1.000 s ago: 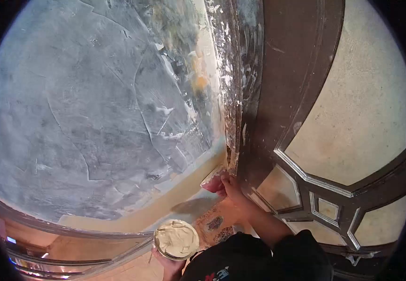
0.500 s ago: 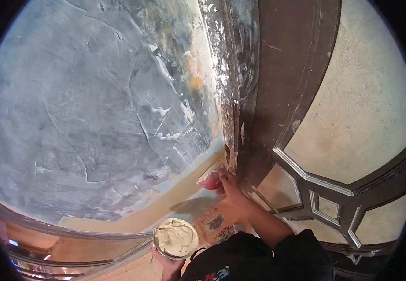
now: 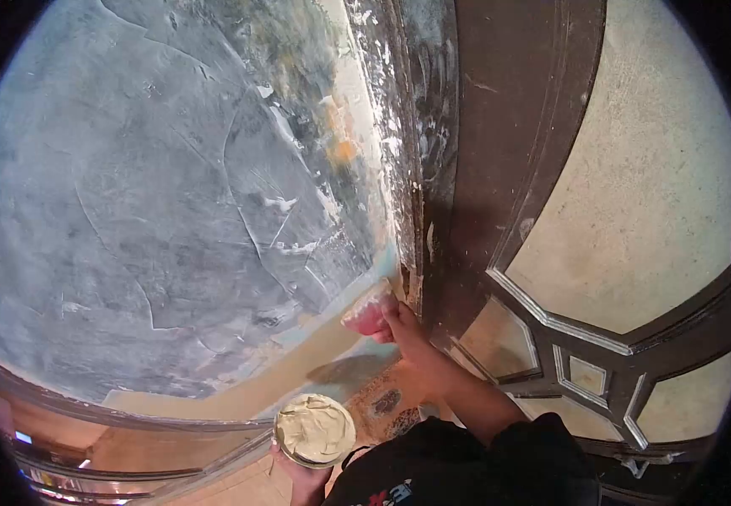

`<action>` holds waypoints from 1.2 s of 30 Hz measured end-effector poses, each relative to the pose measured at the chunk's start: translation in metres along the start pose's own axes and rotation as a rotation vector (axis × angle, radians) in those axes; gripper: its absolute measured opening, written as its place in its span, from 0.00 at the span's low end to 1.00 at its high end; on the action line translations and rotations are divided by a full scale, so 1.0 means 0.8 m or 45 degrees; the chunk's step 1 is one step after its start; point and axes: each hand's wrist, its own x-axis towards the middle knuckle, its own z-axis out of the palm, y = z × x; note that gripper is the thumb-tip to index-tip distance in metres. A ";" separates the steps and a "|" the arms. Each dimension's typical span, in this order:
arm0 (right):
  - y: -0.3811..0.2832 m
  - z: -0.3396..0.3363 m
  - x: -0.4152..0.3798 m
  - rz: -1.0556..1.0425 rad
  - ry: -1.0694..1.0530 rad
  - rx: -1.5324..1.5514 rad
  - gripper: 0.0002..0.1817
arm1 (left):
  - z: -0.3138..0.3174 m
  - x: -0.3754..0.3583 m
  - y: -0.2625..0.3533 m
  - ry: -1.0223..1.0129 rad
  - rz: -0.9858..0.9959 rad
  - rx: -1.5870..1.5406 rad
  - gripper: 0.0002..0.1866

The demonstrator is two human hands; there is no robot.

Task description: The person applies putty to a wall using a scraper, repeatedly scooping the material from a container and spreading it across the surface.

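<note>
My right hand (image 3: 408, 337) grips a small putty knife (image 3: 367, 313) with a reddish handle, its pale blade pressed against the grey plastered wall (image 3: 172, 202) next to the dark wooden door frame (image 3: 433, 169). Low in the view, my left hand (image 3: 298, 472) holds a round tin of cream-coloured putty (image 3: 315, 430) from underneath. A black sleeve covers my right arm near the bottom edge.
A dark brown door (image 3: 542, 337) with pale inset panels and white-edged mouldings fills the right side. White filler smears run along the frame's edge. A tan skirting band (image 3: 298, 371) runs under the grey wall, above a patterned floor tile (image 3: 387, 403).
My right hand and the putty knife have slid up and slightly left along the wall beside the frame. The putty tin has stayed in place.
</note>
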 end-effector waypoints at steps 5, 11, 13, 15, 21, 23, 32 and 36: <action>0.052 -0.038 0.029 0.116 0.158 -0.187 0.17 | 0.003 -0.003 -0.006 0.062 0.066 0.262 0.40; 0.082 -0.063 -0.024 0.418 0.081 0.071 0.15 | -0.004 -0.007 -0.008 0.079 0.005 0.126 0.39; 0.065 -0.052 -0.016 0.424 0.017 0.057 0.15 | -0.003 -0.010 -0.012 0.086 0.013 0.122 0.39; 0.029 -0.032 -0.007 0.280 -0.010 -0.037 0.16 | -0.006 -0.013 -0.016 0.153 0.107 0.294 0.40; -0.041 -0.005 -0.026 0.331 -0.508 -0.260 0.15 | -0.001 -0.014 -0.020 0.195 0.327 0.544 0.41; -0.052 -0.002 -0.028 0.498 -0.917 -0.355 0.16 | -0.061 -0.008 -0.021 0.278 0.463 1.101 0.42; -0.023 0.032 -0.075 1.157 -0.869 -0.293 0.22 | 0.007 -0.002 -0.012 0.076 0.215 0.109 0.47; -0.055 0.062 -0.116 1.211 -0.968 0.012 0.15 | 0.006 -0.006 -0.013 -0.006 0.164 0.197 0.47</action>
